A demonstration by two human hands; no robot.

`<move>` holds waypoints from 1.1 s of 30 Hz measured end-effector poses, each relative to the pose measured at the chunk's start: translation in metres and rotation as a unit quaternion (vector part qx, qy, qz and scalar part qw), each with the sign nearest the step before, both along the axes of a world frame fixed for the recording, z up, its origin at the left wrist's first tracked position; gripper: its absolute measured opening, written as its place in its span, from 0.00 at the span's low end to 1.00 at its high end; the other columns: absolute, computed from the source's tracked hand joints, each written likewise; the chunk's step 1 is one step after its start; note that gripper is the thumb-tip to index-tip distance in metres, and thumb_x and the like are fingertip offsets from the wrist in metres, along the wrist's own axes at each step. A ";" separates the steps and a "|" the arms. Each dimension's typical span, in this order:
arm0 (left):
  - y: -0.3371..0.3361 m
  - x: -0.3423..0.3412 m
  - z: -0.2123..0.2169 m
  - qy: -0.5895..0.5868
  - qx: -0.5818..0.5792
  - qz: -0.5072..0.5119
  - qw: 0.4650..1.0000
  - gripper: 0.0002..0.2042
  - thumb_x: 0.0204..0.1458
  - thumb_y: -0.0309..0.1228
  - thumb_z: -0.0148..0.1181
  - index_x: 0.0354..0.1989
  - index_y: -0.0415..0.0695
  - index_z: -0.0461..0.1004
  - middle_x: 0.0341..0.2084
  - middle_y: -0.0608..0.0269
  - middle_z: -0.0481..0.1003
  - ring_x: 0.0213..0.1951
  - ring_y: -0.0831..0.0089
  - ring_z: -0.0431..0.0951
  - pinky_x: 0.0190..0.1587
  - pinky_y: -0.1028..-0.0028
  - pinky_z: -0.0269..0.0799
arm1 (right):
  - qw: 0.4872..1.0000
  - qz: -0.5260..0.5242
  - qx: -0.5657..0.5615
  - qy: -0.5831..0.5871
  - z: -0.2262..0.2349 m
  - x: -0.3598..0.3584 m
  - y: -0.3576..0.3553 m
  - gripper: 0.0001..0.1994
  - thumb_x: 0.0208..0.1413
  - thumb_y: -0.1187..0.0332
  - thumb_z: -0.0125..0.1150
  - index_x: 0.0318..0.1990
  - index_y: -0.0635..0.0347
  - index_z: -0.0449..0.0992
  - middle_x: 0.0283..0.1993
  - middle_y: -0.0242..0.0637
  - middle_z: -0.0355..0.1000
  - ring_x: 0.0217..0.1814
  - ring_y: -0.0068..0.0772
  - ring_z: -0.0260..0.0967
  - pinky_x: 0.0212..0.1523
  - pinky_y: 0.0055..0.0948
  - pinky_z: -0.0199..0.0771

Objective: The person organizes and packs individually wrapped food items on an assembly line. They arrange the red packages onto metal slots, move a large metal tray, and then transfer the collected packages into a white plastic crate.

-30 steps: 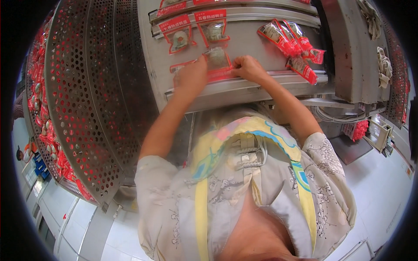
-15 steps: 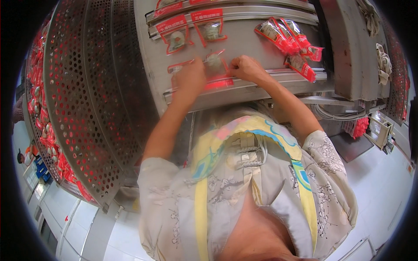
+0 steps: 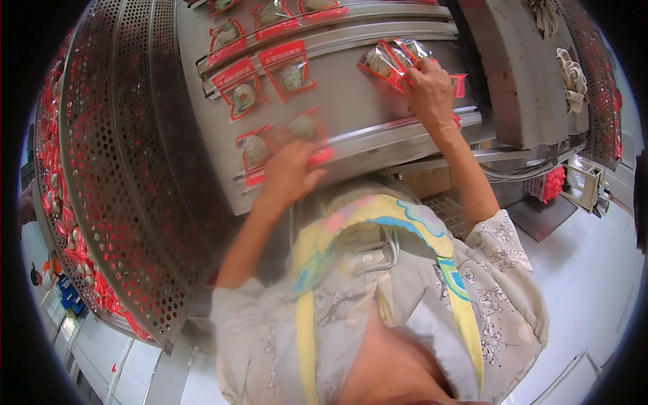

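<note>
- The loose heap of red-and-clear packets [image 3: 379, 62] lies directly under and to the left of the right hand [image 3: 430, 94], which is by far the nearer of the two.
- The nearest-showing packet in that heap slants, its long axis running from upper left down toward the right wrist.
- The right hand's fingers curl down over the heap; I can't tell from here whether they pinch a packet.
- The left hand [image 3: 287, 177] is well apart from the heap, down at the near edge, thumb spread and nothing closed in its palm. Its fingers reach the lower part of a blurred packet [image 3: 302, 128]; whether they press it, I can't say.
- Just left of that packet sits another red-edged packet [image 3: 255, 150], and a slanted pair rests farther back.
- Everything lies on a bare metal table [image 3: 351, 101], with a front rail [image 3: 378, 139] along its near side.
- A curved perforated panel [image 3: 152, 202] stands at the left, more red packets [image 3: 50, 169] beyond it.
- Pale cloths [image 3: 572, 81] hang at the right, above a light floor [image 3: 594, 243].
</note>
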State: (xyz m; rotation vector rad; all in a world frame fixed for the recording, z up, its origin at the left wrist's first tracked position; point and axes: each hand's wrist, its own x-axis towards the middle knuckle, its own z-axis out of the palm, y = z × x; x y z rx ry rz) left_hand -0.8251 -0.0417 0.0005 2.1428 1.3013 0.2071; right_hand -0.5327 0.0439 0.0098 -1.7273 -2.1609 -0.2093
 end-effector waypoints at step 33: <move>0.064 0.066 -0.031 0.111 -0.001 0.111 0.988 0.18 0.38 0.35 0.65 0.37 0.42 0.69 0.25 0.52 0.75 0.30 0.54 0.76 0.33 0.60 0.69 | 0.885 0.001 -0.370 0.284 -0.060 -0.019 -0.028 0.12 0.45 0.63 0.62 0.26 0.65 0.75 0.21 0.41 0.70 0.20 0.34 0.65 0.24 0.30 0.64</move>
